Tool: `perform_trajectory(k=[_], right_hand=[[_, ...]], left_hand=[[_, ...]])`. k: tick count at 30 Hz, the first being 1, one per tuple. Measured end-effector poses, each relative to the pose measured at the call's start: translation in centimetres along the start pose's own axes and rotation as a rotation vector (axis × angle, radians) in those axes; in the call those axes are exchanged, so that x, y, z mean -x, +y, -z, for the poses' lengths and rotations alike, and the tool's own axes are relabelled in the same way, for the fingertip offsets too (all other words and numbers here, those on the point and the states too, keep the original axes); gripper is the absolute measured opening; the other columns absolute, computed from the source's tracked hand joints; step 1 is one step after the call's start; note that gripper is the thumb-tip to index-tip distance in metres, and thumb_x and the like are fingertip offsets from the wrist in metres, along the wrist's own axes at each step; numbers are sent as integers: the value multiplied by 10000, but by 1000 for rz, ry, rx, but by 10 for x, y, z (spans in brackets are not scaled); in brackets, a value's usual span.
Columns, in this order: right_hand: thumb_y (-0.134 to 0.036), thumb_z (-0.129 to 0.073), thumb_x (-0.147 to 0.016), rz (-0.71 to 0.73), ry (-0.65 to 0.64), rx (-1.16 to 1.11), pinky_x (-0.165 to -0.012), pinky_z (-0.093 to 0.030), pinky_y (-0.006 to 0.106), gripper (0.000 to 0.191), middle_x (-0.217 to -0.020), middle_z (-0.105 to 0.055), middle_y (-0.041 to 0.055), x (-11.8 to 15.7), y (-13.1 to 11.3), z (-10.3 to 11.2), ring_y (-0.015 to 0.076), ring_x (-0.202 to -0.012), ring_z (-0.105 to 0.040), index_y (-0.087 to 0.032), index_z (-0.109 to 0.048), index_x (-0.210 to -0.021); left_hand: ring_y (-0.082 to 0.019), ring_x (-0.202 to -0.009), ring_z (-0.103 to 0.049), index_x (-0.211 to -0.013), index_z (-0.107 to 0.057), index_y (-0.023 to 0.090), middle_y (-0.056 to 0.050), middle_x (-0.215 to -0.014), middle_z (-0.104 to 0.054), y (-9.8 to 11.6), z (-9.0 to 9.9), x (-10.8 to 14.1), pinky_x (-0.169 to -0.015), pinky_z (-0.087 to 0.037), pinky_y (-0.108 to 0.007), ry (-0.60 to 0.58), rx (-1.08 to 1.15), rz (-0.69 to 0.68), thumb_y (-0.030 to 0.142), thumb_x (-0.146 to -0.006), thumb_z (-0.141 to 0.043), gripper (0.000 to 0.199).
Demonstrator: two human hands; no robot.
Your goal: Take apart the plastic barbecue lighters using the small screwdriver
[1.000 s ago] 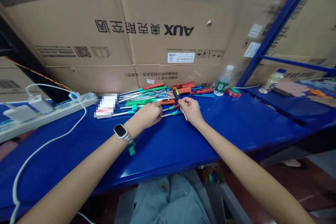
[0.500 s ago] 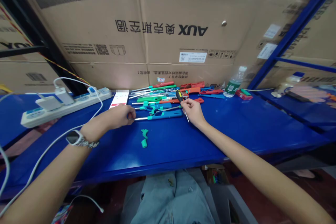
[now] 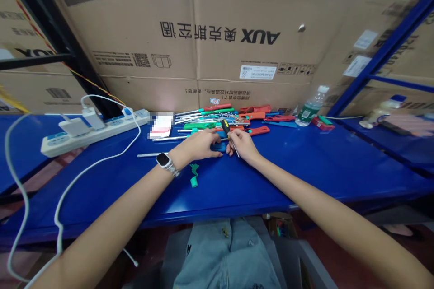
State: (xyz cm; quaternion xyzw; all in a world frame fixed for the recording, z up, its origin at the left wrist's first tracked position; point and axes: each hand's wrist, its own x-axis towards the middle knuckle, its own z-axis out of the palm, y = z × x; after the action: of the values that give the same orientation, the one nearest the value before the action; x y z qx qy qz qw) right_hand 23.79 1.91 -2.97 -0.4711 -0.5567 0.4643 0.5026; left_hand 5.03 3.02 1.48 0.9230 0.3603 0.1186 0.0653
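Observation:
My left hand (image 3: 201,144) curves over a blue long-necked lighter (image 3: 219,147), thumb in front of its handle and fingers behind. The lighter's metal tube (image 3: 151,155) comes out to the left of my wrist; the hand hides its middle. A screwdriver (image 3: 225,126) with a black and yellow handle is in my closed right hand (image 3: 243,145), its thin shaft slanting down in front of the fingers. My right fingertips are close to the lighter's handle end; whether they touch it I cannot tell. A torn green strip (image 3: 194,176) lies nearer the front edge.
Behind the hands lies a pile of coloured long-necked lighters (image 3: 203,117). A white power strip (image 3: 96,131) with plugged chargers and a cable (image 3: 98,162) stands on the left. At the right back are a water bottle (image 3: 308,110), a red box (image 3: 322,123) and a blurred hand (image 3: 413,125).
My left hand has moved right, from the lighter's metal tube to its handle. The lighter has shifted left. The screwdriver stays in my right hand. The view has turned slightly left.

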Motion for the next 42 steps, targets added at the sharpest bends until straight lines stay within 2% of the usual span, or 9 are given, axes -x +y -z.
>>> perform_trajectory(k=[4,6,9,12,16,22,28,35,42], right_hand=[[-469,-686,-755,10,86,-50,-402,-264,211,334,-500,-412,-97,-3,-9,2,66,-395,-352,-220,-475,-684],[-437,-687,-758,19,86,-82,-407,-261,220,294,-513,-424,-90,-7,-16,-2,70,-407,-334,-217,-499,-702],[-377,-693,-757,61,31,-137,-411,-296,235,265,-574,-519,-75,-14,-25,-16,78,-402,-368,-234,-470,-749],[-339,-696,-763,153,-3,-131,-420,-331,246,312,-620,-577,-69,-16,-28,-29,92,-400,-429,-255,-396,-783],[-394,-663,-822,214,-12,-27,-438,-367,255,316,-632,-584,-66,-9,-27,-32,110,-425,-470,-272,-375,-862],[-526,-668,-839,277,-12,5,-432,-419,286,397,-731,-629,-26,9,-23,-23,129,-457,-521,-278,-370,-923],[-561,-675,-835,284,-25,-4,-492,-502,303,410,-769,-635,-20,10,-21,-23,137,-504,-564,-279,-403,-957],[-474,-707,-815,286,-80,82,-529,-510,301,324,-828,-641,10,9,-26,-22,155,-588,-609,-266,-484,-924],[-390,-718,-798,347,-11,148,-512,-480,266,251,-816,-611,9,2,-34,-31,150,-643,-612,-236,-522,-821]], left_hand=[[-228,-925,-642,-995,-692,169,-86,-1036,-682,-2,-11,-1,-769,-488,-326,27,41,3,415,-851,-708,286],[-232,-930,-637,-1006,-693,164,-82,-1000,-678,-3,-13,5,-777,-487,-333,29,63,10,412,-856,-709,290],[-223,-899,-628,-1012,-688,163,-69,-940,-674,-5,-11,15,-766,-479,-328,29,103,19,398,-844,-729,292],[-188,-765,-608,-975,-679,160,-49,-864,-676,-7,-7,21,-676,-445,-305,14,160,58,399,-827,-751,290],[-149,-617,-555,-925,-659,164,-20,-772,-664,-10,-3,22,-577,-379,-289,-12,206,117,404,-808,-763,287],[-149,-606,-556,-947,-656,164,-7,-742,-645,-9,-4,21,-568,-371,-284,-5,244,150,410,-784,-777,319],[-138,-578,-536,-922,-652,174,5,-709,-633,-9,-5,22,-555,-363,-281,8,245,149,400,-780,-766,290],[-139,-585,-542,-922,-646,172,5,-706,-628,-11,-6,22,-558,-367,-281,15,267,133,411,-780,-767,302],[-144,-588,-539,-899,-654,176,6,-694,-623,-11,-7,21,-570,-366,-295,20,272,124,384,-792,-768,260]])
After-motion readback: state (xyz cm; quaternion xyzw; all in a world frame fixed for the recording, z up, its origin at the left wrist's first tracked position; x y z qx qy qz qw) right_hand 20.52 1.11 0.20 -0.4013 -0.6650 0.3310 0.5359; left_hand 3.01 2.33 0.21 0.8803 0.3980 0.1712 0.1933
